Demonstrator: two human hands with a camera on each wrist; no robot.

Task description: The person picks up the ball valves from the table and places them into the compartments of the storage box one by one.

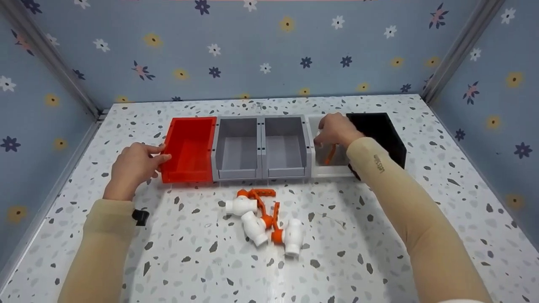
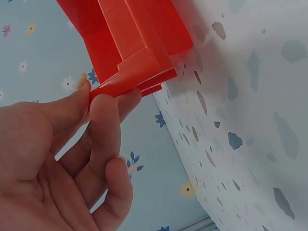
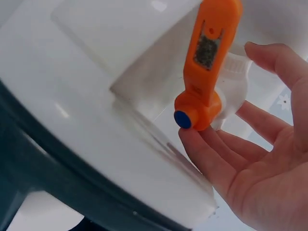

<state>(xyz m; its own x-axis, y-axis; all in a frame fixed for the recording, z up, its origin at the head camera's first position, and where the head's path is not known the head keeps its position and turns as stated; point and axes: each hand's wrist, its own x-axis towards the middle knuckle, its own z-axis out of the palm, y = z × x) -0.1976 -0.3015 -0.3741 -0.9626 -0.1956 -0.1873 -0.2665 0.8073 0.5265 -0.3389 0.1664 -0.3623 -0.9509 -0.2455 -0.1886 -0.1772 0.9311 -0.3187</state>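
Observation:
My left hand [image 1: 134,166] pinches the left side edge of the red bin [image 1: 189,143] between thumb and fingers, as the left wrist view also shows. My right hand [image 1: 337,128] is down inside the white bin [image 1: 332,170]. There it holds a white plastic ball valve with an orange lever handle [image 3: 211,53], thumb on one end and fingers beneath the body. A blue dot marks the handle's hub. Three more such valves, a left one [image 1: 241,205], a middle one [image 1: 254,229] and a right one [image 1: 293,237], lie on the table in front of the bins.
Two grey bins, a left one [image 1: 238,172] and a right one [image 1: 286,171], stand between the red and white bins. A black bin [image 1: 379,130] ends the row at right, partly behind my right forearm. Flower-patterned walls [image 1: 261,46] enclose the speckled table [image 1: 189,269].

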